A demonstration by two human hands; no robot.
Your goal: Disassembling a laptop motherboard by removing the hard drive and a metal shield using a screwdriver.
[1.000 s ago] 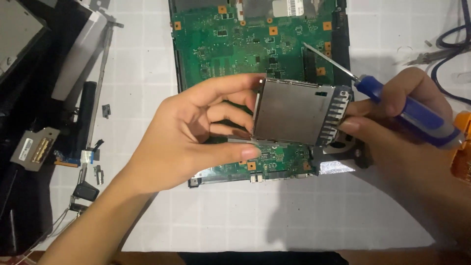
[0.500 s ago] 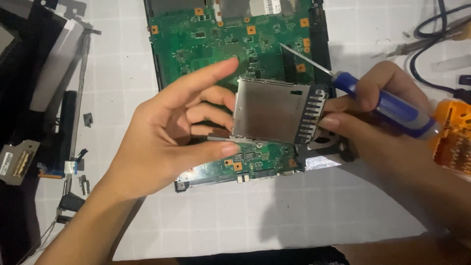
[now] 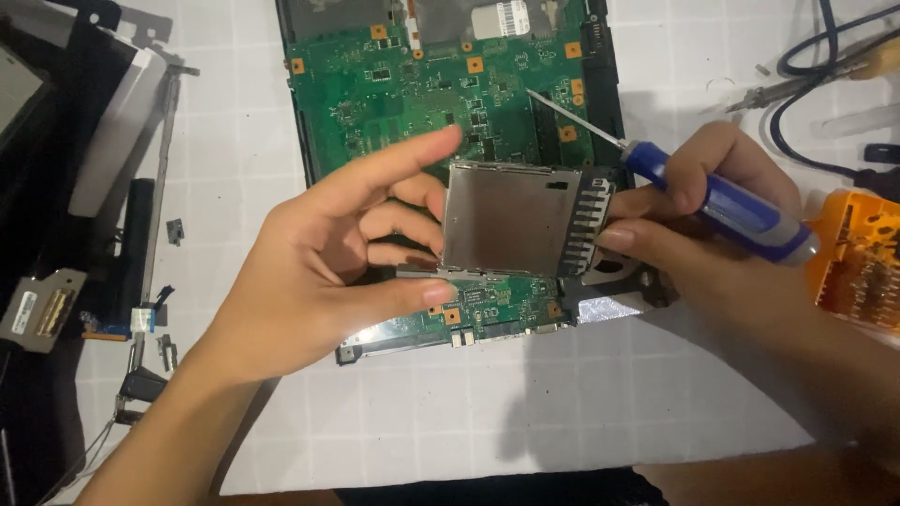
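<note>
A green laptop circuit board (image 3: 412, 84) lies on a white gridded mat. Above its near end I hold a flat silver metal card cage (image 3: 506, 220) with a black slotted connector on its right side. My left hand (image 3: 328, 272) pinches the cage's left edge between thumb and fingers, index finger stretched out over the top. My right hand (image 3: 712, 225) grips the cage's right end with thumb and fingertips. The same hand also holds a blue-handled screwdriver (image 3: 722, 201), its thin shaft pointing up-left over the board.
Black laptop casing and a hinge bar (image 3: 94, 159) lie at the left, with small brackets and a ribbon connector (image 3: 47, 305). An orange bit holder (image 3: 862, 258) sits at the right edge. Dark cables (image 3: 816, 66) curl at the top right.
The view has shifted slightly, so board and hands sit a little further left in frame. Both hands keep the same hold on the metal cage, and the screwdriver stays in my right hand.
</note>
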